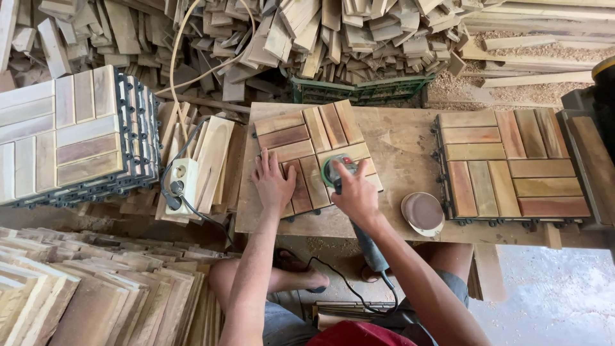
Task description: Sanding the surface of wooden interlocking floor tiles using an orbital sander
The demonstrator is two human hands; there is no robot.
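Square slatted wooden deck tile (307, 144) lies on the bench (400, 147); left hand (272, 182) pressed flat, grip released; right hand (357, 195) grasping green-headed power sander (336, 172).

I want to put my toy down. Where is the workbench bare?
Bare wood lies on the plywood workbench top between the slatted wooden tile being sanded and the second slatted tile, above the round sanding disc. The front edge is crowded.

Brown-and-tan parquet-patterned wooden tile (307, 154), green-rimmed sander (337, 172), reddish-brown sanding disc (423, 212).
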